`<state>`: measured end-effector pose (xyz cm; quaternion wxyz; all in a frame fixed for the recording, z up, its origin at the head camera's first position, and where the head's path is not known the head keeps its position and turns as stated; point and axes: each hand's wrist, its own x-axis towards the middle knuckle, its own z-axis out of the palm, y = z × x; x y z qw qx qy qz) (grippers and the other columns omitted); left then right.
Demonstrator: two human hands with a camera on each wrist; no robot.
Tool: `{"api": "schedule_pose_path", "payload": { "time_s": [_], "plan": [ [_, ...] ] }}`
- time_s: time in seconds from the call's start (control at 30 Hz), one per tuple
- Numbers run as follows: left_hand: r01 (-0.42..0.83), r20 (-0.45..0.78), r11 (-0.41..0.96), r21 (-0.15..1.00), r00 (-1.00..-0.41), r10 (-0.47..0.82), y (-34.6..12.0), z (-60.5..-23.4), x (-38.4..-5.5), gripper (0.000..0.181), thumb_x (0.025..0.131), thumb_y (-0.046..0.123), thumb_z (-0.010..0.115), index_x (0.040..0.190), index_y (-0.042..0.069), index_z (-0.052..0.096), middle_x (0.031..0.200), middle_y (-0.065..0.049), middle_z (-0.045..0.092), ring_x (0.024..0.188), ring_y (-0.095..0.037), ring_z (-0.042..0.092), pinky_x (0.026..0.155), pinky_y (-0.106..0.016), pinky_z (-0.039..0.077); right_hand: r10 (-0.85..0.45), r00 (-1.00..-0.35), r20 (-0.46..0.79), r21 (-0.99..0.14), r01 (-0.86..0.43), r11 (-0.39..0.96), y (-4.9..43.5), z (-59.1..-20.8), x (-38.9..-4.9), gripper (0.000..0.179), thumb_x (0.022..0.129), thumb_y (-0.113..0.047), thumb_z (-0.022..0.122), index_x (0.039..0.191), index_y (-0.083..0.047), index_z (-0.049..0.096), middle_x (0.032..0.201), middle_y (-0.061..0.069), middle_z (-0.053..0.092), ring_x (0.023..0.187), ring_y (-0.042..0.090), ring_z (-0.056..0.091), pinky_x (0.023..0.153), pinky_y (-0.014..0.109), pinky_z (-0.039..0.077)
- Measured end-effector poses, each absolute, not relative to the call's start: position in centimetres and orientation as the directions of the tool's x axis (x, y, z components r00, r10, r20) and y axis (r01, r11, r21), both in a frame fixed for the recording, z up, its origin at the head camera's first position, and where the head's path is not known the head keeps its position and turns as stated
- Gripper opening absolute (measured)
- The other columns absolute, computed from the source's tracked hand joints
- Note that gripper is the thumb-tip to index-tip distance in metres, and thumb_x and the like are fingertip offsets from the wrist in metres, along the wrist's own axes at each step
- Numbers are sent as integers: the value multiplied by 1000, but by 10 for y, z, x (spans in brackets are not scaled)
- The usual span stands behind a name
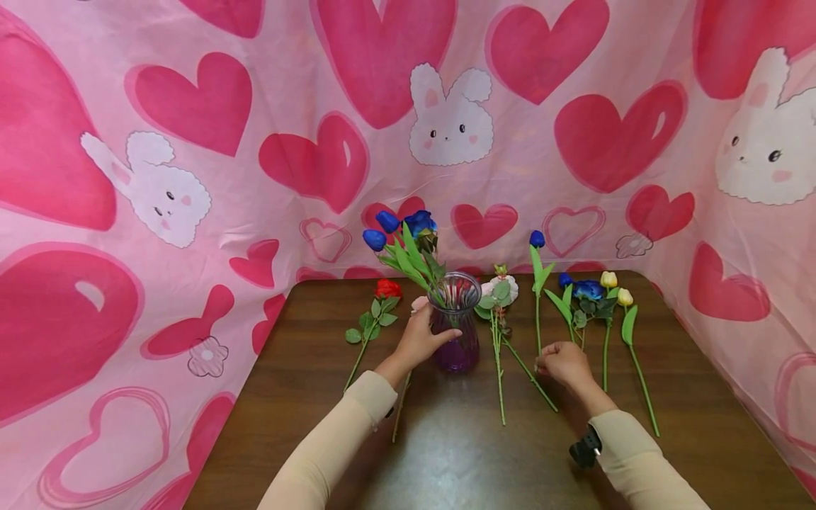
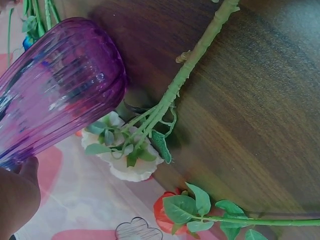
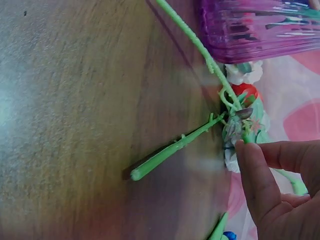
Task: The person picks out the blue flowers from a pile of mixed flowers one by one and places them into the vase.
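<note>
A clear-to-purple ribbed glass vase [image 1: 456, 350] stands on the table with two blue tulips [image 1: 375, 239] and a blue rose [image 1: 421, 224] leaning out to the left. My left hand [image 1: 421, 341] grips the vase's left side below the rim; in the left wrist view only part of that hand [image 2: 20, 202] shows against the purple glass [image 2: 75, 75]. Over on the right, my right hand [image 1: 564, 365] pinches the lower stem of a single blue tulip [image 1: 537, 239], its bloom pointing away from me. Thumb and fingertips meet on that stem in the right wrist view.
Left of the vase lie a red rose [image 1: 387, 289] and a pale pink flower [image 1: 418, 304]. Pale flowers [image 1: 503, 290] with long stems lie between vase and right hand. Further right are a blue rose [image 1: 588, 289], a blue tulip [image 1: 564, 280] and two yellow tulips [image 1: 625, 297].
</note>
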<state>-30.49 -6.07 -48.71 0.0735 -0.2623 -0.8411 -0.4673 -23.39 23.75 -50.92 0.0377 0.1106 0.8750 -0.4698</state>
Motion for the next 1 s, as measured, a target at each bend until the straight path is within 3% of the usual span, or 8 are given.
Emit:
{"api": "schedule_pose_path", "payload": {
  "time_s": [0.27,0.57,0.83,1.0],
  "plan": [
    [536,399,419,733,-838,373,-60,-487,-305,75,80,27,82,143,10,45,136,-6,56,123,-19,53,96,-39,47,213,-977,-10,-821,129,556,231,-500,-238,18,88,-11,66,94,6,65,72,6,69,61,14,60,54,29,47],
    [552,417,426,717,-829,372,-60,-487,-304,75,80,25,82,142,9,45,135,-7,56,122,-19,53,96,-39,48,212,-973,92,-843,37,536,221,-480,-243,18,89,-13,68,96,4,65,77,8,70,68,19,67,55,28,49],
    [550,410,442,709,-831,376,-61,-486,-303,76,79,26,83,143,9,44,135,-7,56,122,-19,54,98,-36,47,208,-961,183,-826,-35,562,210,-461,-243,18,90,-15,68,97,1,65,85,10,69,72,14,65,61,26,50],
    [551,406,441,709,-830,383,-61,-486,-304,78,80,28,82,144,11,42,137,-6,55,124,-18,52,101,-38,44,209,-949,237,-816,-78,572,201,-451,-242,18,90,-14,69,97,1,65,89,13,69,77,21,66,61,24,50]
  ]
}}
